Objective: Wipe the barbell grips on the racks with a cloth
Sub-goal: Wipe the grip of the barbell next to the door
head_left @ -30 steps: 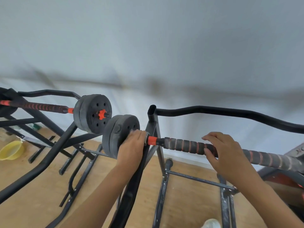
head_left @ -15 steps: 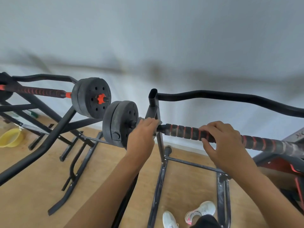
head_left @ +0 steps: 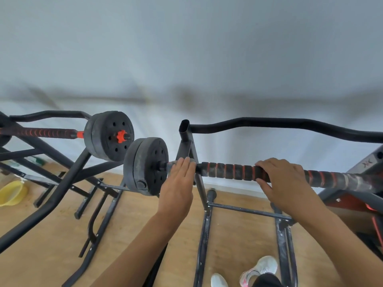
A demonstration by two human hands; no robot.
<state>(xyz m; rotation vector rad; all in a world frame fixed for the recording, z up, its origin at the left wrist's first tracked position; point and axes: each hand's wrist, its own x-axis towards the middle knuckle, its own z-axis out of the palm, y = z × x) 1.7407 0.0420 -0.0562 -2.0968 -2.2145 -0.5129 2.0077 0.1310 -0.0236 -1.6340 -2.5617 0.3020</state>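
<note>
Yellow bowl point(head_left: 12, 192) sat on the floor by the left rack's point(head_left: 47, 114) feet. Far barbell point(head_left: 45, 133) lay across that rack, its red-ringed handle ending in an orange collar point(head_left: 80, 134) and two black plates point(head_left: 109, 136) past the rack's right end. Near plates point(head_left: 145, 165) hung just outside the left upright point(head_left: 186, 141) of the right rack, close to the far plates but apart.

Left hand point(head_left: 178, 181) lay on the near bar between the plates and the upright, fingers straight and flat over a grey cloth point(head_left: 172, 163) wrapped on the bar (thumb hidden, can't tell if it hooked under). Pressing, not clenched. The cloth sat right at the upright, against the left end of the foam grip point(head_left: 230, 171).

Right hand point(head_left: 284, 181) was further along the grip, fingers curled over the top, grasping it. The grip ran on toward the rack's right end, scuffed grey there. Curved black bar point(head_left: 290, 123) topped the right rack behind it. White shoes point(head_left: 262, 266) stood on the floor between that rack's legs.
</note>
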